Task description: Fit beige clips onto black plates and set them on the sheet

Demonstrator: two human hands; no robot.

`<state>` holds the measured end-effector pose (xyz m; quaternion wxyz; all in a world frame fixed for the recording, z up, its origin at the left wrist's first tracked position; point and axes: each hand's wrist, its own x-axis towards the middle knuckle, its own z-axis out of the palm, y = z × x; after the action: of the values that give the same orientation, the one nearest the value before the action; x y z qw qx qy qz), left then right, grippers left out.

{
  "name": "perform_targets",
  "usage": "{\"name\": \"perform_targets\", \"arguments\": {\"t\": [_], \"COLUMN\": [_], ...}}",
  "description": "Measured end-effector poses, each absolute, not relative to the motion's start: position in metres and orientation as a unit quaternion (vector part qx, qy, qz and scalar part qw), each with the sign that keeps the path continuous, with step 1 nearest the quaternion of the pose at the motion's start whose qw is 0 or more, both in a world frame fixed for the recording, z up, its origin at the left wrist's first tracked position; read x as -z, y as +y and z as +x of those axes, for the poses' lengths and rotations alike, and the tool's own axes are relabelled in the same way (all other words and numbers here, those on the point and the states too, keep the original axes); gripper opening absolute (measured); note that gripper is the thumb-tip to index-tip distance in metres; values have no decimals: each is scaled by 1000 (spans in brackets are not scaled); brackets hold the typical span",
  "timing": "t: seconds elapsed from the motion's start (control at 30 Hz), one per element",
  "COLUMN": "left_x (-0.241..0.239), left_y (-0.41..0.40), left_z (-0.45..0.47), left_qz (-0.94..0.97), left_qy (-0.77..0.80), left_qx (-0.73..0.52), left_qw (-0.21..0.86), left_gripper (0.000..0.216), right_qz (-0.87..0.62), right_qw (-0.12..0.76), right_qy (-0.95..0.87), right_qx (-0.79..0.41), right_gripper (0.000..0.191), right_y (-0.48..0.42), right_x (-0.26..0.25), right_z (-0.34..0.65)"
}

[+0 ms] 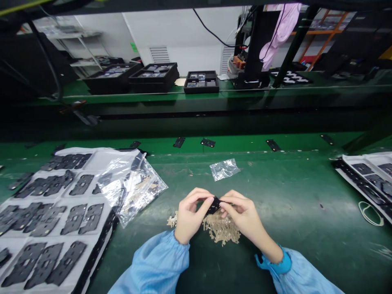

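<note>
Between my two hands is a small flat black plastic plate (pixel 213 206), partly covered by the fingers. My left hand (pixel 193 212) pinches its left side between thumb and fingers. On its right side my right hand (pixel 240 210) is closed, thumb and fingertips at the plate's edge; whether a tiny part is also in those fingertips I cannot make out. Below the hands lies a pile of small tan cut-out pieces (pixel 223 230) on the green table (pixel 294 196). A few more tan pieces (pixel 172 219) show left of my left wrist.
At left stands a white-lined tray (pixel 105 204) of black plates, with a clear bag (pixel 137 188) of tan pieces over its corner. An empty clear bag (pixel 225 169) lies ahead. Another tray (pixel 364 179) and a pale loop (pixel 371 213) are at right. Black boxes (pixel 201 90) stand on the shelf.
</note>
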<state>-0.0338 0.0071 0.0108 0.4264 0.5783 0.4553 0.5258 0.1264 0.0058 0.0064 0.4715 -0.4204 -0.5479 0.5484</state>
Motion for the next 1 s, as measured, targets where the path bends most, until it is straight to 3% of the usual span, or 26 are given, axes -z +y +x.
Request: {"name": "perform_targets", "arguments": {"t": [0.33,0.6,0.83,1.0], "left_x": [-19,-16,-8,-12], "left_y": [4,4,-3,-3], "left_z": [-38,-38,-32,-30], "left_qz": [703,743,779,695], "left_qy": [442,417,408,447], "left_qx": [-490,-477,-440,-475], "left_qw": [268,216,181,304], "left_gripper": [16,20,24,27], "right_qz": [-397,-382,-398,-408], "right_qw": [417,361,368,432], "right_qy": [-767,-834,-814,-728], "right_qx": [-282,-169,-210,-343], "right_gripper": [29,37,34,26], "right_y": [5,4,1,5], "right_x": [-8,-3,-3,-14], "right_z": [140,147,140,138]}}
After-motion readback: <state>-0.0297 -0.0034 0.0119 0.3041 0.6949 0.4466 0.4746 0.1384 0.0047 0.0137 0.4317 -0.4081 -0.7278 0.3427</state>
